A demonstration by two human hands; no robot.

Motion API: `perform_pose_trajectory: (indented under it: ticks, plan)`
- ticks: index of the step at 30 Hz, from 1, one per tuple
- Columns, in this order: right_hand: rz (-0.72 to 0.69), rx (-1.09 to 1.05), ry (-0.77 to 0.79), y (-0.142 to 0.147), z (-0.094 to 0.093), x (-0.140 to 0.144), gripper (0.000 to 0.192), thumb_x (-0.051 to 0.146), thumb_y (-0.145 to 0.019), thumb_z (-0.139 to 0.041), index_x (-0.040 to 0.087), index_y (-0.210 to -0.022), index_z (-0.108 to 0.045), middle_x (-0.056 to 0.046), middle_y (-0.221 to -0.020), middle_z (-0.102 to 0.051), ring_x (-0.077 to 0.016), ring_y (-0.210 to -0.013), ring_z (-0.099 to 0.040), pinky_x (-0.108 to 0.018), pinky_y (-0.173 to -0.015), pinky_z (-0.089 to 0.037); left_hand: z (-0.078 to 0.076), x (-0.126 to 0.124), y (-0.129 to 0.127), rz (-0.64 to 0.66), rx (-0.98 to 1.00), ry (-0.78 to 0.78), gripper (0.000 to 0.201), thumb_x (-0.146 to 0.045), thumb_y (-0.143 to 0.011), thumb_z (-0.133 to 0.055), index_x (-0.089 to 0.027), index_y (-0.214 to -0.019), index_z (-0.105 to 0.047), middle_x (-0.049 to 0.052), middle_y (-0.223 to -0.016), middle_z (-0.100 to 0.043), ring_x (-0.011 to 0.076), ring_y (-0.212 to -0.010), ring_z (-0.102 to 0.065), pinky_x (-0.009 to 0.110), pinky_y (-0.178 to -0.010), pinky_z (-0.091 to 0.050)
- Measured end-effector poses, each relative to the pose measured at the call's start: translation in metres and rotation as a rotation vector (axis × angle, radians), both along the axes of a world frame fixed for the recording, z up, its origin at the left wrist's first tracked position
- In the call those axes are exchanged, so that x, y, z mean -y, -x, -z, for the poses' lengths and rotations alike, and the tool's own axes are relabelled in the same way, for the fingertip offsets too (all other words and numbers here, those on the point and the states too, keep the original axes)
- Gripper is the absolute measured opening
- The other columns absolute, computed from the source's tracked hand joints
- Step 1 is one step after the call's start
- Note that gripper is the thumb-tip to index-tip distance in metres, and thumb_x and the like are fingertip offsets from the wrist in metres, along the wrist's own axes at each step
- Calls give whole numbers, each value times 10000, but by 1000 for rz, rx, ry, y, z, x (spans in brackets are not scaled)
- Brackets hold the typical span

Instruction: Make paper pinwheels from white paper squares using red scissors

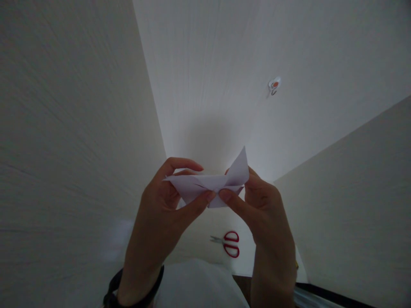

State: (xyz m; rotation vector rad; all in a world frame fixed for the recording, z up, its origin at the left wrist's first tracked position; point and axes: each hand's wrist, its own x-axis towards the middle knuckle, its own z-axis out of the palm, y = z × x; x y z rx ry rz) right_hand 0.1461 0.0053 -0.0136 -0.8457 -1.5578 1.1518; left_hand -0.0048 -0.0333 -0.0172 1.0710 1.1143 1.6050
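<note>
A folded piece of white paper (pixel 192 185) is held up between both hands in the middle of the head view. One pointed flap stands up at its right end, and the left end tapers to a point. My left hand (pixel 163 199) pinches it from the left, thumb pressed on the near face and fingers behind. My right hand (pixel 257 196) grips the right part the same way, its thumb tip close beside the left one. The fingers behind the paper are partly hidden. Below the paper, scissors (pixel 227 244) with red handles lie on the pale surface, touched by neither hand.
Pale panels rise at the left (pixel 80 128), the back and the right (pixel 353 192). A small hook (pixel 274 84) with an orange spot is fixed to the back panel. A dark-edged object (pixel 321 295) lies at the bottom right.
</note>
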Motion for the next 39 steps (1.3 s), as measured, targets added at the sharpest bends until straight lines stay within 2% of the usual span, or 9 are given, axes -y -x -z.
perform_pose_trajectory:
  ticks: [4, 10, 15, 20, 24, 30, 39]
  plan:
    - [-12, -22, 31, -1, -1, 1, 146, 192, -799, -735, 298, -894, -766, 4, -905, -663, -191, -895, -615, -345, -823, -497, -2, 0, -1, -16, -3, 6, 323, -110, -722, -755, -256, -973, -615, -27, -790, -685, 128, -651, -659, 186, -554, -527]
    - [-58, -77, 83, -5, 0, 1, 87, 217, -807, -716, 283, -824, -771, -9, -923, -674, -181, -818, -634, -323, -720, -540, -2, 1, -4, -32, 12, -11, 323, -119, -713, -788, -293, -939, -636, -72, -759, -665, 82, -614, -601, 130, -536, -485]
    - [-12, -82, 77, -3, 1, 2, 20, 286, -785, -750, 279, -793, -768, -8, -885, -684, -173, -783, -636, -300, -682, -559, -1, 0, -2, -9, 29, -40, 349, -44, -712, -751, -293, -933, -648, -82, -764, -658, 66, -615, -595, 115, -536, -474]
    - [10, -102, 159, 0, 2, 5, 74, 315, -774, -771, 284, -840, -765, -16, -891, -672, -182, -810, -640, -266, -608, -553, -2, 1, -2, -45, 11, -23, 340, -60, -695, -775, -276, -924, -647, -65, -755, -656, 86, -588, -602, 148, -520, -492]
    - [-1, -137, 165, 1, 3, 6, 76, 305, -782, -771, 296, -858, -768, -10, -889, -666, -181, -835, -639, -257, -614, -549, -2, 1, -2, -46, 15, -17, 349, -65, -701, -775, -291, -935, -651, -67, -770, -666, 89, -607, -613, 145, -529, -496]
    - [16, -135, 140, 1, 4, 4, 77, 273, -763, -786, 304, -832, -773, 9, -870, -671, -155, -768, -633, -231, -580, -527, -3, 1, -1, -58, 1, -23, 331, -83, -684, -796, -278, -908, -650, -70, -750, -654, 84, -565, -591, 154, -521, -500]
    - [-10, -99, 108, 1, 1, 5, 49, 253, -769, -770, 281, -808, -763, -9, -900, -673, -183, -835, -639, -295, -695, -559, -5, 4, -4, -89, -33, -15, 332, -55, -704, -752, -298, -904, -645, -93, -802, -645, 53, -546, -562, 132, -513, -476]
